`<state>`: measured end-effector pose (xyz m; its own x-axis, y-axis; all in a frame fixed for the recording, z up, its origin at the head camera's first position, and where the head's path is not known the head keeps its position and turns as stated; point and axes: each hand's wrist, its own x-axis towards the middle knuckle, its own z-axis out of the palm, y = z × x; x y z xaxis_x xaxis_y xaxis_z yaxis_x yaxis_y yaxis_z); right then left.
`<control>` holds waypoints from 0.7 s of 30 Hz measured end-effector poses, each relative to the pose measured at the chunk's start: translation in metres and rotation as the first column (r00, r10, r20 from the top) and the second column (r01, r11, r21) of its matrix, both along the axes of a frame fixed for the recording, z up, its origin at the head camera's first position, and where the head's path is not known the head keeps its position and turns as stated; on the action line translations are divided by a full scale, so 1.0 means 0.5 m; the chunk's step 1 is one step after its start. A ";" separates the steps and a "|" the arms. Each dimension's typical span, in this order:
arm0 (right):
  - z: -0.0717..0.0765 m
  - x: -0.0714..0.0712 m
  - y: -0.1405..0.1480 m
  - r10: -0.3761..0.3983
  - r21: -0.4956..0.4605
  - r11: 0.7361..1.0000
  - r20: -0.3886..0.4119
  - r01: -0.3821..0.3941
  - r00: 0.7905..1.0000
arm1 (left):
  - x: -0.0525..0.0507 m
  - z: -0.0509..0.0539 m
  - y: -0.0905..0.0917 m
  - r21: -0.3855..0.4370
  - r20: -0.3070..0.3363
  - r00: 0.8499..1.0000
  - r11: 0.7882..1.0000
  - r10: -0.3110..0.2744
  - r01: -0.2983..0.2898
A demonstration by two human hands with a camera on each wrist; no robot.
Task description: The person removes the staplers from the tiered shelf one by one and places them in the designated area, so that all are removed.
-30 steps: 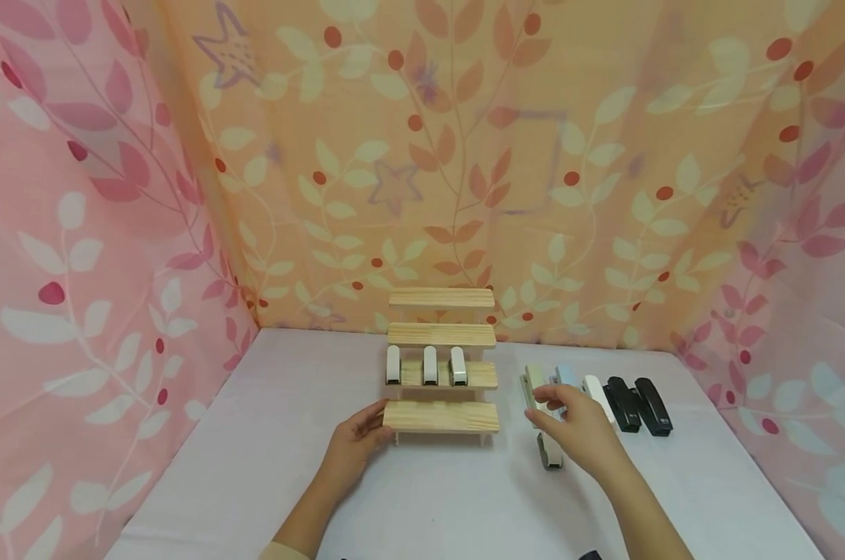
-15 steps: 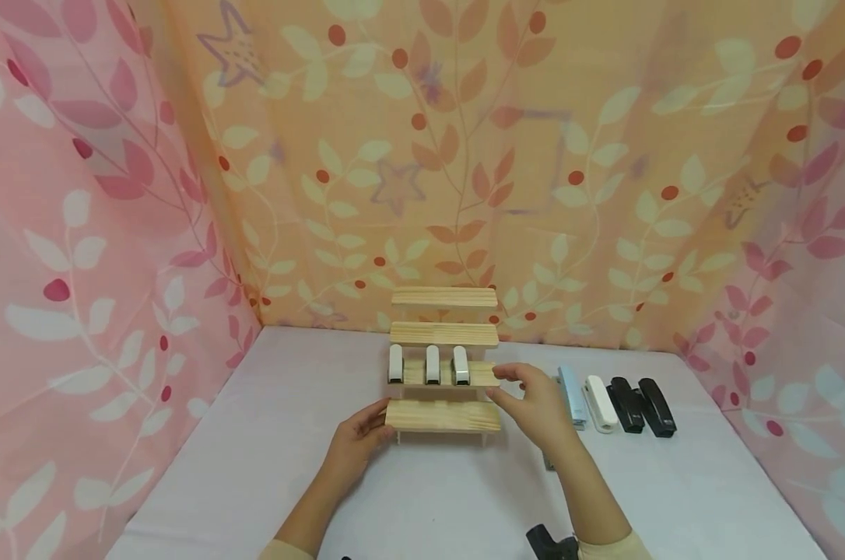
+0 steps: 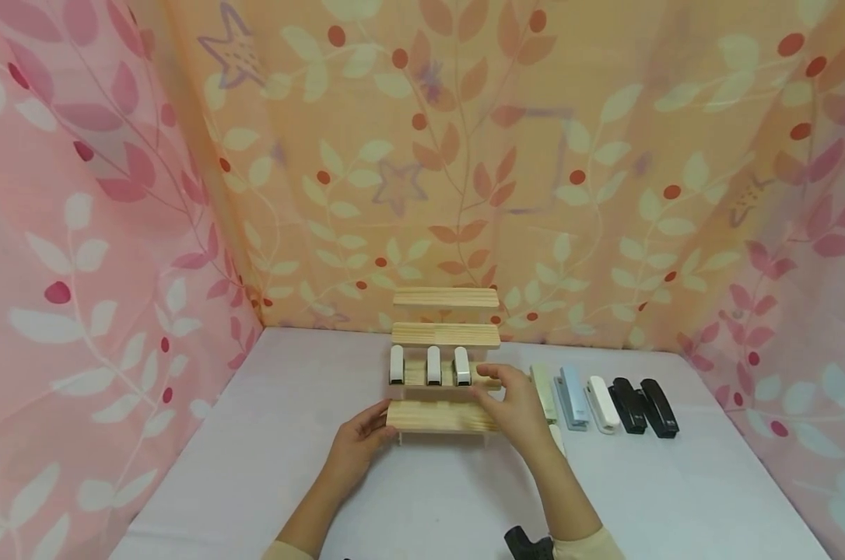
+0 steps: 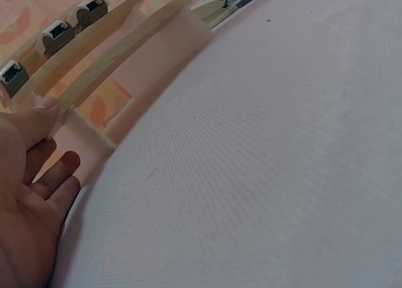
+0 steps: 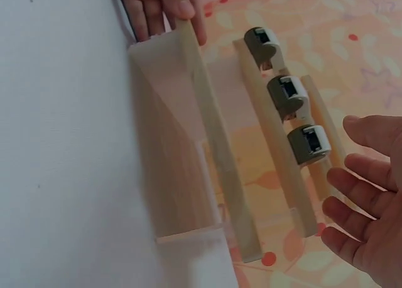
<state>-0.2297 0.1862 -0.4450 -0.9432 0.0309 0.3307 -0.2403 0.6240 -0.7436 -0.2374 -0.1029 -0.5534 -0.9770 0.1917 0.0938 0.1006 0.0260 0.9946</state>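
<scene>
While the left hand (image 3: 355,443) grips the wooden stand (image 3: 429,418) by the left end of its lowest board, three white staplers (image 3: 433,367) sit in a row on the next board up, between the two hands. Just right of them, the right hand (image 3: 517,408) (well apart from the left) holds nothing, its fingers loose and parted. Beyond it, further right on the table (image 3: 674,490), come a pale green stapler (image 3: 544,390), a light blue stapler (image 3: 573,398), another white stapler (image 3: 603,404) and two black staplers (image 3: 659,408)

Orange leaf-print backdrop (image 3: 457,155) behind a white tabletop (image 3: 429,490), pink cloth (image 3: 79,257) (red-dotted too) on both sides
</scene>
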 end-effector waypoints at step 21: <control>-0.058 -0.028 -0.050 -0.134 0.098 0.984 -0.165 0.152 0.977 | -0.001 -0.005 -0.005 0.003 -0.017 1.000 1.000 -0.017 0.017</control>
